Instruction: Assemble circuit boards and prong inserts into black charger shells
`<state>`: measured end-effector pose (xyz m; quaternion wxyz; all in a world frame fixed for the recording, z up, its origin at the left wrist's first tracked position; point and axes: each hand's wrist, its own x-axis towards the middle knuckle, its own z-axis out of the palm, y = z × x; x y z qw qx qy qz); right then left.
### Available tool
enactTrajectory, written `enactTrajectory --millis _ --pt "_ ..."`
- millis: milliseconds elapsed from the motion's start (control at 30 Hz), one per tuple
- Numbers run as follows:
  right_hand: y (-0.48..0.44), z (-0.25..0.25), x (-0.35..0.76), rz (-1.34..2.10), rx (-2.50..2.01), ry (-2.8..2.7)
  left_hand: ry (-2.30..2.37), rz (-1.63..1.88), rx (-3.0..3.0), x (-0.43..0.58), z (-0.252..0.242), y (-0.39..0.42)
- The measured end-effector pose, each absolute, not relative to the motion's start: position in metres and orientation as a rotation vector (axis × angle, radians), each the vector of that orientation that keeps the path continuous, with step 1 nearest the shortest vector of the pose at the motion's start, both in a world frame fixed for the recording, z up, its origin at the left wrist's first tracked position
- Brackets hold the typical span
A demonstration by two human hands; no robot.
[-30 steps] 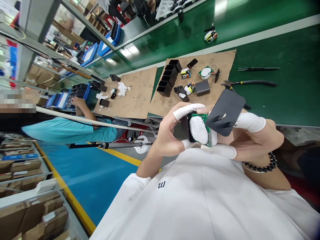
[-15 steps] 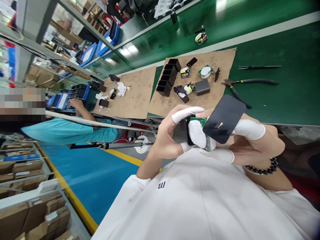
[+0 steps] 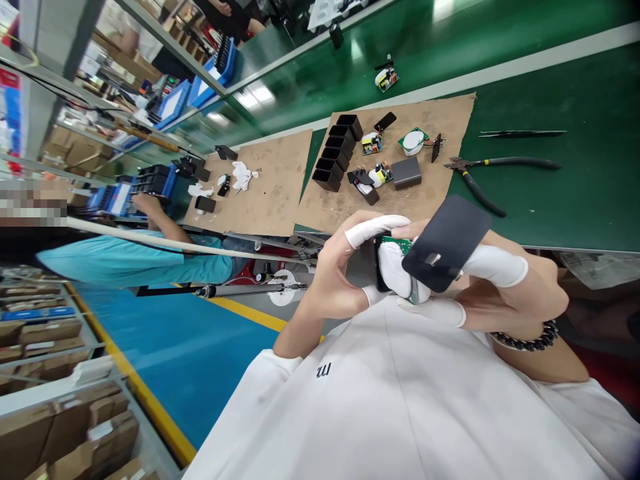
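My left hand (image 3: pixel 336 275), with white finger cots on thumb and forefinger, is closed around a black plastic case (image 3: pixel 376 263). Partly inside the case mouth sits a green circuit board (image 3: pixel 402 243) covered by a white putty-like pad (image 3: pixel 394 268). My right hand (image 3: pixel 515 283), also in finger cots, grips the board's outer end from below and by the side. A flat black cover (image 3: pixel 447 243) with metal prongs is held tilted by its fingers, over the board's end. The cover hides some of the right fingertips.
On a cardboard sheet (image 3: pixel 320 212) lie a row of black cases (image 3: pixel 340 148), circuit boards (image 3: pixel 413 141) and a loose case (image 3: pixel 407 173). Cutting pliers (image 3: pixel 475 175) and tweezers (image 3: pixel 523 133) lie to the right. A co-worker in a blue shirt (image 3: pixel 135 263) sits at left.
The black cover has tilted a little and shifted slightly left and down, showing more of a metal prong. Both hands keep their hold on the case and board.
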<state>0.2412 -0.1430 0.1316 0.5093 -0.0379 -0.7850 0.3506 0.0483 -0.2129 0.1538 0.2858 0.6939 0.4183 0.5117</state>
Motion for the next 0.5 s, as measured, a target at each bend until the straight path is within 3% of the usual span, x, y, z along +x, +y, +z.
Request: enactTrajectory --millis 233,333,500 --pt "-0.145 0.117 0.236 0.867 -0.114 -1.799 1.14 1.344 1.809 0.047 0.146 -0.216" --pt "-0.143 0.1 0.232 0.793 -0.248 -1.772 1.252 1.277 1.659 0.045 0.12 -0.21" --pt "-0.113 0.074 0.235 0.997 -0.523 -1.492 1.452 1.281 1.36 0.039 0.068 -0.185"
